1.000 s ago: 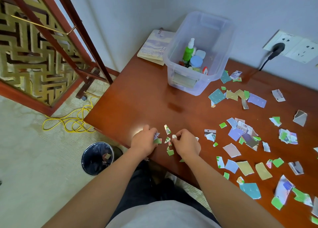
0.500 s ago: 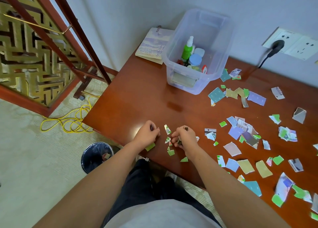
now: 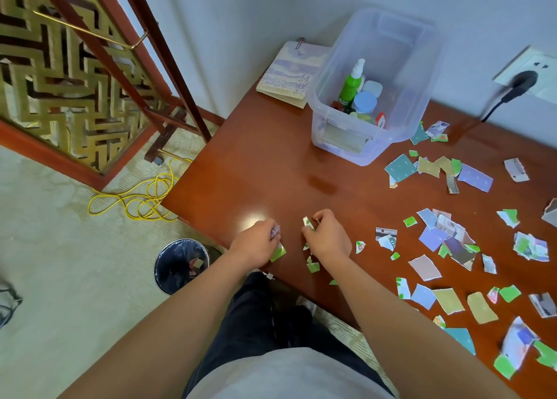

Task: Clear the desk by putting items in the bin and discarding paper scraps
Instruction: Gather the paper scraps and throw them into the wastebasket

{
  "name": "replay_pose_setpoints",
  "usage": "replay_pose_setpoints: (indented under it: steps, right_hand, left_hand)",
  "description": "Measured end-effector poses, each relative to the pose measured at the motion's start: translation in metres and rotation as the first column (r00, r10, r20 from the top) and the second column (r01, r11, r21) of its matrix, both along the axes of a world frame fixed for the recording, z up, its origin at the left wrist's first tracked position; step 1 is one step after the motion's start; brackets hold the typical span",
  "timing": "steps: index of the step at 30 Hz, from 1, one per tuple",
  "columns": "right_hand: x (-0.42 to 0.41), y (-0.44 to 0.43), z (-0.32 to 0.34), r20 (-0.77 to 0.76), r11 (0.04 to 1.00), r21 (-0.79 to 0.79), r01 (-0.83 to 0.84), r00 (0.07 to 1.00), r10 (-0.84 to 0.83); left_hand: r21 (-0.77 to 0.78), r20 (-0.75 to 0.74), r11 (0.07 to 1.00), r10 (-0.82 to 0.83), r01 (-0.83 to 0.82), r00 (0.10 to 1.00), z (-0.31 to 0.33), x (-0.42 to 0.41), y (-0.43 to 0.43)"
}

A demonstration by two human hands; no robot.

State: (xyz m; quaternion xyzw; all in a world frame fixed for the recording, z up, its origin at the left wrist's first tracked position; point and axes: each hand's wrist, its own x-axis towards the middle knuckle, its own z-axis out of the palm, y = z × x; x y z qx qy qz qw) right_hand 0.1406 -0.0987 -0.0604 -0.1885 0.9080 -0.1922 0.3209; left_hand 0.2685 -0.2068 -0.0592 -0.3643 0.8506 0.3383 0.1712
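The desk [image 3: 271,163] runs into a wall corner. To my left on the floor are a gold lattice screen [image 3: 60,67], a loose yellow cable [image 3: 135,199] and a round black-lined basket [image 3: 180,264] with a few pieces already in it, just beside the desk's near corner. A black plug [image 3: 523,82] sits in the wall socket [image 3: 542,67] behind the desk. Nothing lies between my hands and the basket.

A spiral notebook [image 3: 289,73] lies at the back, touching the clear bin [image 3: 407,52]. Its cover print looks like "Moon And Sea", beside handwriting I cannot read.

The bin holds a green spray bottle [image 3: 351,83], a blue-lidded jar [image 3: 364,101] and smaller things I cannot make out.

Torn scraps [image 3: 425,266] in green, lilac, teal, tan and white are strewn over the right half of the desk, a few of them overlapping.

My hands are near each other but apart at the front edge. My left hand [image 3: 259,242] is curled, pinching a pale scrap [image 3: 275,232], with a green piece [image 3: 278,252] under its fingers. My right hand [image 3: 327,237] pinches a green-white scrap [image 3: 307,221] upright, more bits lying just below it.
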Motion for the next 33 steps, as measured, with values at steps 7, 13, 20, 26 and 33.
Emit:
replay_pose_setpoints:
  steps: [7, 13, 20, 26, 33]
  right_hand:
    - [0.0012, -0.0080, -0.0016, -0.043, 0.998, 0.052, -0.043, 0.998, 0.045]
    - [0.0012, -0.0065, -0.0025, -0.086, 0.999, 0.022, -0.047, 0.995, 0.049]
    - [-0.0038, -0.0098, -0.0018, -0.043, 0.994, 0.080, -0.080, 0.996, 0.084]
    - [-0.0051, -0.0103, -0.0046, -0.047, 0.992, 0.070, -0.105, 0.993, 0.108]
    - [-0.0054, -0.0096, -0.0067, -0.075, 0.987, 0.045, -0.153, 0.985, 0.156]
  left_hand:
    - [-0.075, 0.055, 0.990, -0.115, 0.118, 0.992, -0.0089, 0.0121, -0.0057]
    - [-0.110, 0.065, 0.979, -0.164, 0.170, 0.984, -0.0105, 0.0086, -0.0052]
    - [-0.144, 0.046, 0.965, -0.215, 0.220, 0.975, -0.0061, 0.0083, -0.0075]
    - [-0.142, 0.013, 0.970, -0.197, 0.197, 0.980, -0.0056, 0.0085, -0.0057]
    - [-0.182, 0.050, 0.942, -0.278, 0.282, 0.959, -0.0045, 0.0055, -0.0085]
